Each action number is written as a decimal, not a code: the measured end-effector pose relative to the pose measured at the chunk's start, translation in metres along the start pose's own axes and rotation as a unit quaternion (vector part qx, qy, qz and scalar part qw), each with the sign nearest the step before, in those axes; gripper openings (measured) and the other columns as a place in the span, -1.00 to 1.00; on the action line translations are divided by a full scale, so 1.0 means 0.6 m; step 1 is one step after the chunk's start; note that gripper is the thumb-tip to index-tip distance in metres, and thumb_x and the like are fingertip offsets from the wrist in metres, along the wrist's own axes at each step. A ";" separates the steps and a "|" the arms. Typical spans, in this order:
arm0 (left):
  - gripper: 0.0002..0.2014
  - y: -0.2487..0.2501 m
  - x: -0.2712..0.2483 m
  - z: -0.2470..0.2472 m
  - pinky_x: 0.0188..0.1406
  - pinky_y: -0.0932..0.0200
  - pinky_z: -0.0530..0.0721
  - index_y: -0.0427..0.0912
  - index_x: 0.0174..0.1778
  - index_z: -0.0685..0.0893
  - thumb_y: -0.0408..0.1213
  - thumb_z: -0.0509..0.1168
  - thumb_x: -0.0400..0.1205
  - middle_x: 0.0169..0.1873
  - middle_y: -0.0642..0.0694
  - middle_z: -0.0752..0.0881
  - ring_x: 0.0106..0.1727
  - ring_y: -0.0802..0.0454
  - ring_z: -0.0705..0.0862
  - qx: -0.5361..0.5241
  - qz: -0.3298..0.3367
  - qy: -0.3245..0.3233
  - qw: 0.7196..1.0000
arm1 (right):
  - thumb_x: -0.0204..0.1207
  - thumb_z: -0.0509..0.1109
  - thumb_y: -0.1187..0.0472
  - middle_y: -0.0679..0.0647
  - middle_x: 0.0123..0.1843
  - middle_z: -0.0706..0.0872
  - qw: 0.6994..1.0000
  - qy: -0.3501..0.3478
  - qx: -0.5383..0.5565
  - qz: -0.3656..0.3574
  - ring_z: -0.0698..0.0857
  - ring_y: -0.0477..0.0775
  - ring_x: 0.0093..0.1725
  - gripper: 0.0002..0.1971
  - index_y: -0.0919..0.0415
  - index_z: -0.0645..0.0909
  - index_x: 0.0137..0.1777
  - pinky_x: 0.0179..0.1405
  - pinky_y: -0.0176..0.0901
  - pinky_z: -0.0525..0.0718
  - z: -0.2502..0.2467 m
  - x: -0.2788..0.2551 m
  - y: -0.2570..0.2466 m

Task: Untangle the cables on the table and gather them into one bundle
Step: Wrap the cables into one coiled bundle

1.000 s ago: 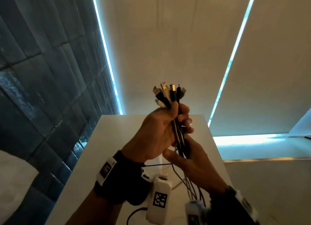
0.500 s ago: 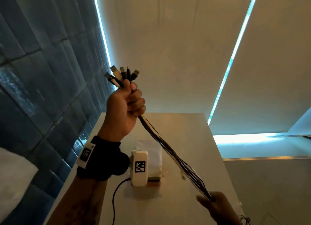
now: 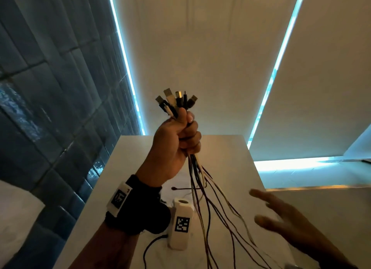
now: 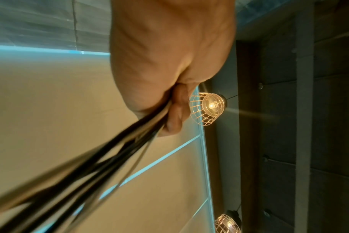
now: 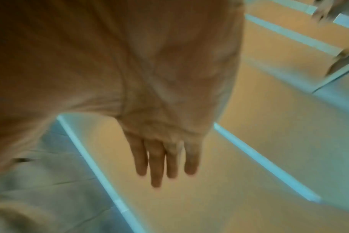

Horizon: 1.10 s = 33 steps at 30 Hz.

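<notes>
My left hand (image 3: 180,136) is raised above the white table (image 3: 226,168) and grips a bundle of cables (image 3: 202,190) in its fist. Several plugs (image 3: 174,102) stick up out of the top of the fist. Below it the black and pale cables hang loose and fan out toward the lower right. In the left wrist view the cables (image 4: 118,151) run out from under the curled fingers (image 4: 175,116). My right hand (image 3: 281,220) hovers at the lower right, fingers straight and spread, holding nothing. The right wrist view shows its straight fingers (image 5: 161,159), blurred.
A thin black lead (image 3: 184,188) lies on the table behind the hanging cables. A dark tiled wall (image 3: 50,108) runs along the left. Pale blinds (image 3: 200,57) with bright gaps stand behind the table. Wire-cage lamps (image 4: 207,108) hang overhead.
My right hand has let go of the lower ends of the cables and opened. The once taut cables now hang loose and spread. My left hand has moved right toward the centre, still gripping the plug end.
</notes>
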<state>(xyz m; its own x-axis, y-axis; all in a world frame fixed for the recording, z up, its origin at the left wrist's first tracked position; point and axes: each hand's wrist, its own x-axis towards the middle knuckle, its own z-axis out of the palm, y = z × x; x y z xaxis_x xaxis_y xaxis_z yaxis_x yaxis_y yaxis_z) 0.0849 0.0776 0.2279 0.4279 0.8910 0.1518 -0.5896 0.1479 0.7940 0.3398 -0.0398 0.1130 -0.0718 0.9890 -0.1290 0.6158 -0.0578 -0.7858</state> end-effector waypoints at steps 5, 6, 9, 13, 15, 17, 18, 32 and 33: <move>-0.70 -0.019 -0.007 0.022 -0.58 0.27 0.33 -0.16 -0.28 0.46 -0.10 0.04 0.71 -0.52 -0.01 0.36 -0.60 0.14 0.31 -0.019 -0.016 0.016 1.000 | 0.35 0.36 -0.42 -0.29 0.34 0.64 0.976 -0.016 0.152 -0.153 0.61 -0.24 0.32 -0.40 -0.28 0.50 0.39 0.28 -0.23 0.60 0.073 0.084 -0.155; -0.69 -0.019 -0.007 0.020 -0.56 0.25 0.39 -0.17 -0.28 0.47 -0.10 0.04 0.71 -0.49 -0.03 0.40 -0.58 0.12 0.36 -0.015 -0.013 0.025 0.999 | 0.43 0.39 -0.29 -0.15 0.18 0.75 0.972 -0.025 0.162 -0.169 0.71 -0.15 0.15 -0.55 -0.14 0.62 0.27 0.18 -0.18 0.68 0.091 0.094 -0.173; -0.68 -0.010 -0.008 -0.002 -0.37 0.14 0.60 -0.18 -0.28 0.47 -0.09 0.03 0.72 -0.41 -0.06 0.54 -0.43 0.05 0.56 -0.003 -0.011 0.043 0.999 | 0.53 0.41 -0.04 0.08 -0.39 0.71 0.963 -0.051 0.232 -0.127 0.68 0.13 -0.39 -0.68 0.23 0.65 -0.24 -0.23 0.09 0.69 0.127 0.106 -0.185; -0.63 0.005 -0.017 -0.040 -0.28 0.05 0.65 -0.16 -0.31 0.44 -0.07 -0.02 0.75 -0.45 -0.07 0.55 -0.39 0.00 0.61 -0.018 -0.035 0.058 0.998 | 0.45 0.40 -0.10 -0.05 -0.56 0.38 0.948 -0.104 0.297 -0.051 0.30 -0.06 -0.61 -0.65 0.04 0.43 -0.43 -0.60 -0.22 0.32 0.148 0.090 -0.151; -0.66 0.006 -0.019 -0.053 -0.48 0.19 0.49 -0.14 -0.33 0.42 -0.06 0.03 0.71 -0.56 -0.01 0.39 -0.56 0.09 0.42 -0.049 -0.039 0.058 0.996 | 0.44 0.37 -0.14 -0.04 -0.58 0.37 0.952 -0.124 0.279 -0.038 0.31 -0.07 -0.64 -0.64 0.01 0.42 -0.46 -0.63 -0.26 0.31 0.145 0.079 -0.141; -0.69 0.002 -0.018 -0.065 -0.60 0.26 0.30 -0.12 -0.34 0.41 -0.06 0.07 0.67 -0.60 0.05 0.29 -0.63 0.16 0.26 -0.059 -0.044 0.059 0.996 | 0.45 0.34 -0.16 -0.04 -0.60 0.37 0.950 -0.153 0.271 -0.024 0.33 -0.08 -0.66 -0.63 0.05 0.40 -0.42 -0.64 -0.28 0.35 0.136 0.067 -0.134; -0.70 -0.001 -0.018 -0.072 -0.63 0.27 0.24 -0.12 -0.35 0.42 -0.06 0.08 0.66 -0.61 0.06 0.27 -0.65 0.18 0.23 -0.059 -0.048 0.062 0.995 | 0.48 0.34 -0.18 -0.03 -0.60 0.35 0.946 -0.169 0.276 -0.019 0.31 -0.08 -0.67 -0.60 0.08 0.39 -0.40 -0.65 -0.30 0.36 0.129 0.061 -0.131; -0.63 -0.056 -0.063 -0.109 -0.70 0.31 0.14 -0.20 -0.39 0.41 -0.11 0.06 0.72 -0.59 0.00 0.24 -0.62 0.14 0.17 0.090 -0.132 0.141 0.977 | 0.56 0.37 -0.05 -0.17 -0.54 0.43 0.969 -0.074 -0.056 -0.230 0.37 -0.22 -0.53 -0.66 0.02 0.46 -0.42 -0.50 -0.39 0.33 -0.025 0.041 -0.181; -0.63 -0.062 -0.070 -0.103 -0.70 0.29 0.16 -0.20 -0.38 0.43 -0.09 0.08 0.70 -0.58 -0.01 0.27 -0.61 0.14 0.19 0.105 -0.145 0.125 0.976 | 0.54 0.37 -0.06 -0.17 -0.54 0.45 0.963 -0.050 -0.068 -0.255 0.39 -0.22 -0.54 -0.68 -0.01 0.48 -0.42 -0.51 -0.38 0.35 -0.031 0.047 -0.190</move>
<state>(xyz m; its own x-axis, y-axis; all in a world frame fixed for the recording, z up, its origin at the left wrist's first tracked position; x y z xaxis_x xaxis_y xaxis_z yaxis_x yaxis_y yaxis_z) 0.0467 0.0613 0.1557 0.3589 0.9059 -0.2246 -0.3037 0.3409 0.8897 0.2822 -0.0026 0.2103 -0.4627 0.8661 0.1893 0.5769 0.4563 -0.6774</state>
